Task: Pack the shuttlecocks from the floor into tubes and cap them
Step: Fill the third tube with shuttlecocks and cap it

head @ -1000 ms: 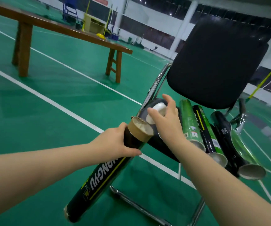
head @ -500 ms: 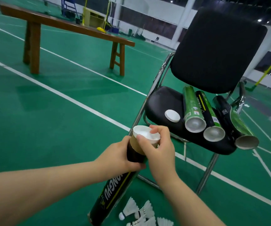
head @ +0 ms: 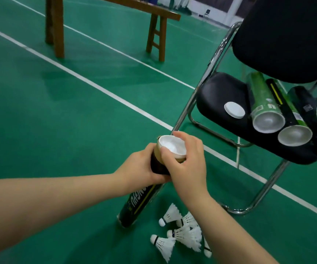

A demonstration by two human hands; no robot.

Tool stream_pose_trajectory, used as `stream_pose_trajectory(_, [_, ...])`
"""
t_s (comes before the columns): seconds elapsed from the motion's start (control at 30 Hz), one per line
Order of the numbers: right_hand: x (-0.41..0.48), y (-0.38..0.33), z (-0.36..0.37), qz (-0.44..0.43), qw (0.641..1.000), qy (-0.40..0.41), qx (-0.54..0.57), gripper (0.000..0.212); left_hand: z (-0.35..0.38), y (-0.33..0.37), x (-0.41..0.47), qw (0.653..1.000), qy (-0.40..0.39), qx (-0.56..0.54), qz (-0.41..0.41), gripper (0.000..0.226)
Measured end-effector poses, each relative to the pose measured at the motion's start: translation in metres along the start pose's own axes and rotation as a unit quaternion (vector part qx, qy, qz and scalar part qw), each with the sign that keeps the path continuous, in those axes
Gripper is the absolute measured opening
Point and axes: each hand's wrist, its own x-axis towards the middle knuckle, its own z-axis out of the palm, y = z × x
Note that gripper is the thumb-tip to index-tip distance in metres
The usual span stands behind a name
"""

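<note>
While the left hand (head: 140, 165) grips the black tube (head: 144, 199), tilted, its base by the floor, the right hand (head: 189, 166) pinches a white cap (head: 172, 146) onto its mouth; capping appears unfinished. Shuttlecocks (head: 180, 232) lie loose on the green floor (head: 77, 121) just beside it. Further tubes (head: 264, 105) and a spare cap (head: 234, 109) lie on the chair seat (head: 218, 92). Much packing is outstanding.

Two bare arms on show: the left forearm (head: 58, 202) fills the lower left of the frame and the right forearm (head: 230, 231) the lower right, both uncovered right up to the wrist. The left hand (head: 140, 164) and right hand (head: 186, 162) at centre are bare too, the right thumbnail short and plain.
</note>
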Motion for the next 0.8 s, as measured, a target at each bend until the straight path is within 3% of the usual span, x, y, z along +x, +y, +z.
stream_pose_trajectory(0.2, [0.001,0.006,0.007,0.015,0.999,-0.030,0.013,0.039,-0.002,-0.007,0.005,1.000,-0.016,0.013,-0.009,0.060])
stream_pose_trajectory(0.33, [0.002,0.007,0.003,0.005,0.996,-0.084,-0.019,0.031,-0.014,-0.010,0.011,0.995,-0.089,0.037,-0.019,0.092])
stream_pose_trajectory(0.4, [0.002,0.008,0.001,0.001,0.995,-0.097,-0.034,0.029,-0.023,-0.013,0.013,0.990,-0.135,0.030,-0.020,0.095])
stream_pose_trajectory(0.5, [-0.001,0.009,0.000,-0.014,0.992,-0.102,-0.065,0.038,-0.034,-0.011,0.014,0.984,-0.164,-0.062,-0.012,0.078])
stream_pose_trajectory(0.63, [-0.002,0.011,0.006,-0.042,0.990,-0.086,-0.103,0.050,-0.047,0.004,0.023,0.967,-0.108,-0.228,-0.046,0.055])
stream_pose_trajectory(0.73, [-0.001,0.010,0.013,-0.072,0.984,-0.067,-0.150,0.058,-0.044,0.014,0.027,0.958,-0.081,-0.270,-0.054,0.019])
stream_pose_trajectory(0.8, [-0.001,0.008,0.017,-0.089,0.978,-0.045,-0.185,0.062,-0.037,0.016,0.026,0.955,-0.059,-0.285,-0.051,0.029])
